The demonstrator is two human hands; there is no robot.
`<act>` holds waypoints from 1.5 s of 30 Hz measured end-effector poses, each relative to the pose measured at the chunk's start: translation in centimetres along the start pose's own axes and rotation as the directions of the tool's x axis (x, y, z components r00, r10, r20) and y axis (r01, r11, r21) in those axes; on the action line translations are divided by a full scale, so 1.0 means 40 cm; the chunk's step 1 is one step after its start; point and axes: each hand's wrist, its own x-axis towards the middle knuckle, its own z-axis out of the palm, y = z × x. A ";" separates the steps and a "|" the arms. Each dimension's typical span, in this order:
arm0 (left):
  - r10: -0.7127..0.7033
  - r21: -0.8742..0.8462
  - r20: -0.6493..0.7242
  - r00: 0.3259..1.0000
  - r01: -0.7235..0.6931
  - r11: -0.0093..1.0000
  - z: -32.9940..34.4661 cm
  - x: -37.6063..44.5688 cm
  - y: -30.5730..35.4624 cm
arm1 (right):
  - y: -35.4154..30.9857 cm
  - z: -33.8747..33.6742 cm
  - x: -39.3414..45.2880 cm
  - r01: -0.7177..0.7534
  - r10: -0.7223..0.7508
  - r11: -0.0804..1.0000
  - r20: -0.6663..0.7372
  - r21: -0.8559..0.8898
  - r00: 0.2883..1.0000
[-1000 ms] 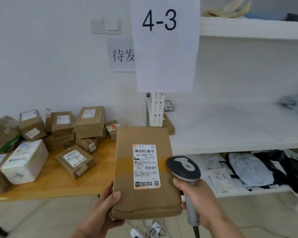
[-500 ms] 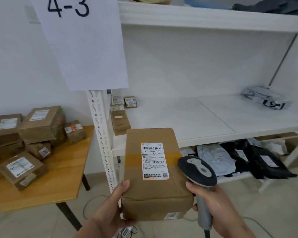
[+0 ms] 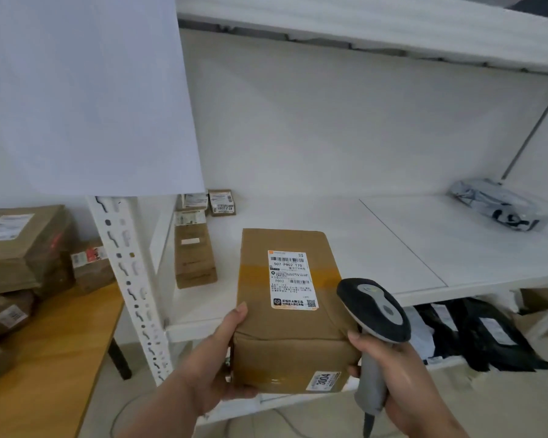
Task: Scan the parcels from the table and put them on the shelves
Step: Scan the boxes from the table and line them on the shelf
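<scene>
While the cardboard parcel (image 3: 290, 311) is carried on one hand only, the main risk is a slip before it reaches the middle shelf (image 3: 393, 245). The left hand (image 3: 215, 358) supports it from the near left corner, so the far end is unsupported and could tip downward or twist out of the grip. A second risk is a strike on the shelf's front lip, since the parcel's near end sits low, in front of that edge, and a flat push forward could catch it. A third is contact with the small brown box (image 3: 194, 254) already lying on the shelf just to the left; a leftward drift would shove it. The handheld barcode scanner (image 3: 374, 314) sits just beside the parcel's right edge and could knock the parcel if the two hands close in.

Head view: the left hand reaches forward from the lower left, thumb laid up along the parcel's left side, fingers curled under its base and gripping it. The right hand (image 3: 389, 371) comes in from the lower right, fingers wrapped closed round the scanner's grey handle, with the scanner head tilted up and away from the white shipping label (image 3: 291, 279). The parcel is held label up, in the air, overlapping the front of the middle shelf and not yet set down. More parcels remain on the wooden tabletop (image 3: 45, 374) at left.
</scene>
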 end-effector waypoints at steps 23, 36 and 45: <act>0.363 0.232 -0.508 0.781 -0.282 0.931 0.055 0.268 0.343 | -0.135 0.256 0.561 -0.105 0.135 0.989 0.344 -0.106 0.929; 0.406 0.354 -0.580 0.706 -0.230 0.906 0.014 0.281 0.379 | -0.157 0.346 0.622 -0.118 0.184 0.979 0.478 -0.165 0.859; 0.418 0.334 -0.577 0.702 -0.264 0.905 0.037 0.288 0.388 | -0.149 0.339 0.646 -0.106 0.164 0.982 0.441 -0.154 0.882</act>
